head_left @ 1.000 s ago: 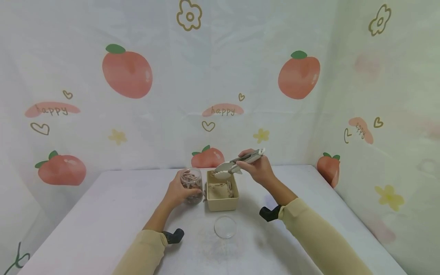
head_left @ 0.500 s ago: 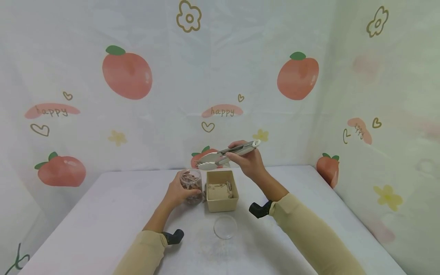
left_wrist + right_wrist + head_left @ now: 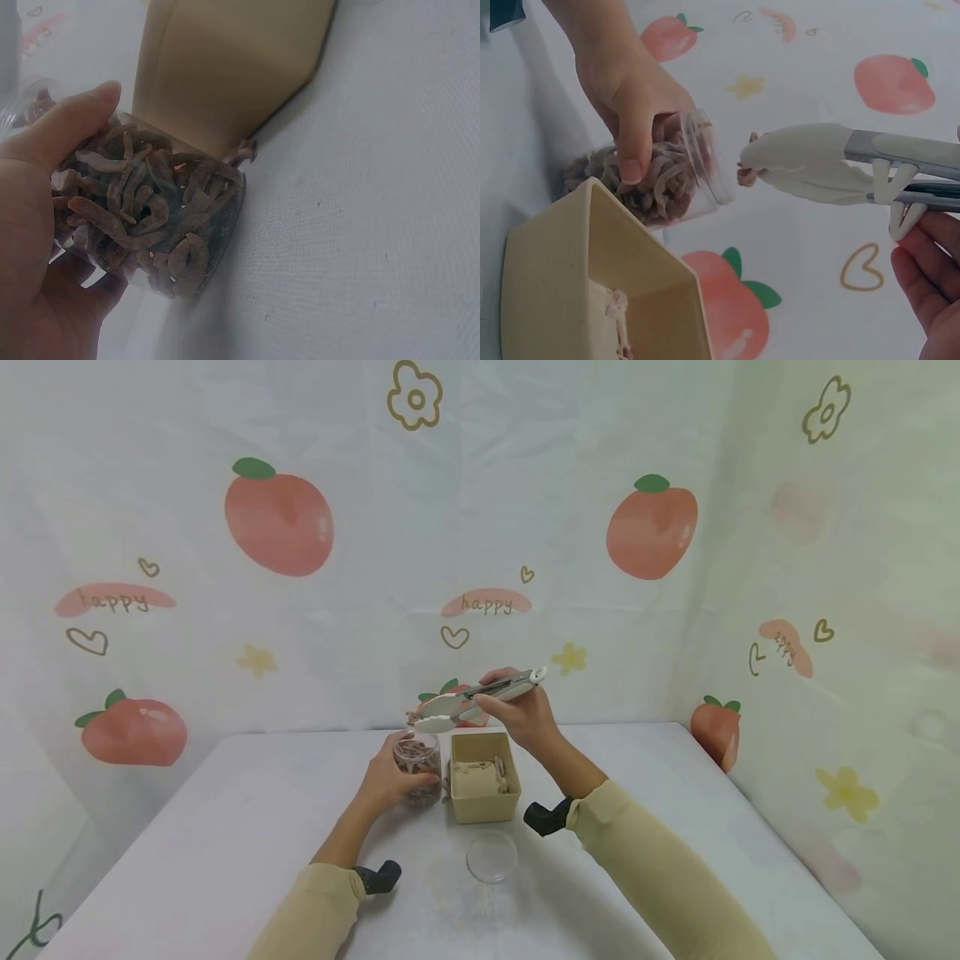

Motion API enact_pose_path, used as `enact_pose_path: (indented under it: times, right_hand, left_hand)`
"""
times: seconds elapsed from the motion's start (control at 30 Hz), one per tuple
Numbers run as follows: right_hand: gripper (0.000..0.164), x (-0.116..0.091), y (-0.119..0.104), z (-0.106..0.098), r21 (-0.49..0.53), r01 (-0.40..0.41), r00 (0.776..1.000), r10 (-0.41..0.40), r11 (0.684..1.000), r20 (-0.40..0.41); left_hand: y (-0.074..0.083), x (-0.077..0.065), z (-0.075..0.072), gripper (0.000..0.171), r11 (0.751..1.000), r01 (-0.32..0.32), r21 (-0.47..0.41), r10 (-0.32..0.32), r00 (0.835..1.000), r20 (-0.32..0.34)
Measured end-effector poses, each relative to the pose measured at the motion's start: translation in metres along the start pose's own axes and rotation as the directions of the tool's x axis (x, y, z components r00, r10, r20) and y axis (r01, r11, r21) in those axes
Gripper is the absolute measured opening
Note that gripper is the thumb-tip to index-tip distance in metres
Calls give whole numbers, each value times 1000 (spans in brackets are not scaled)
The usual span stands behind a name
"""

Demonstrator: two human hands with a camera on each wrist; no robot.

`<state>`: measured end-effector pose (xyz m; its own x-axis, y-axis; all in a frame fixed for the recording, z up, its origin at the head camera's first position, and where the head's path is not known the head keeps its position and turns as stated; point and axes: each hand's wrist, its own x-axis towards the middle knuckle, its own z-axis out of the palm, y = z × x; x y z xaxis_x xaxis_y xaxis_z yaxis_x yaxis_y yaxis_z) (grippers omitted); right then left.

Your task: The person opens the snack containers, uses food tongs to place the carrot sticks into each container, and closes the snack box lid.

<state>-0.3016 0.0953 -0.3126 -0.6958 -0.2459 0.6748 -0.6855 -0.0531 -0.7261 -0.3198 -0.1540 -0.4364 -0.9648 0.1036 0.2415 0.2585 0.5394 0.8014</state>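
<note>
My left hand point(image 3: 384, 779) grips a clear open-topped jar point(image 3: 424, 762) from its left side. Curled brown dried strips point(image 3: 150, 202) fill much of the jar, as the left wrist view shows up close. My right hand point(image 3: 527, 717) holds white-headed kitchen tongs point(image 3: 448, 713) above the jar. The tongs' heads are closed together on a few strips point(image 3: 747, 177) poking out at the tips, just beyond the jar's mouth in the right wrist view. Right of the jar stands a beige rectangular box point(image 3: 484, 810), with some strip pieces point(image 3: 500, 774) inside.
A clear round lid point(image 3: 492, 857) lies on the white table point(image 3: 285, 810) in front of the box. A loose strip point(image 3: 241, 153) lies between jar and box. Behind the table hangs a printed white sheet point(image 3: 375, 543).
My right hand has lifted the tongs out of the box and carried them left to above the jar, the strips in their tips. The left hand and jar have stayed put.
</note>
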Motion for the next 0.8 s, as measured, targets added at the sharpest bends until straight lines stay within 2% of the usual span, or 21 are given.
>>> enact_pose_path:
  times: [0.3,0.5,0.63,0.8]
  right_hand:
    - [24,0,2,-1,-12,-8,1000,7,1000,-16]
    - [25,-2,-2,-5,-13,-50,998,50,999,-31]
    - [24,-5,-14,-7,-8,-59,997,58,998,-47]
    - [24,-11,-26,-12,-77,-50,995,44,996,-85]
  left_hand:
    - [0,0,1,97,1000,-15,-13,15,1000,3]
    - [1,0,0,96,1000,-29,-4,29,1000,-11]
    - [1,0,0,98,1000,-25,-9,25,1000,-7]
    - [2,0,-1,97,1000,-21,0,21,1000,-7]
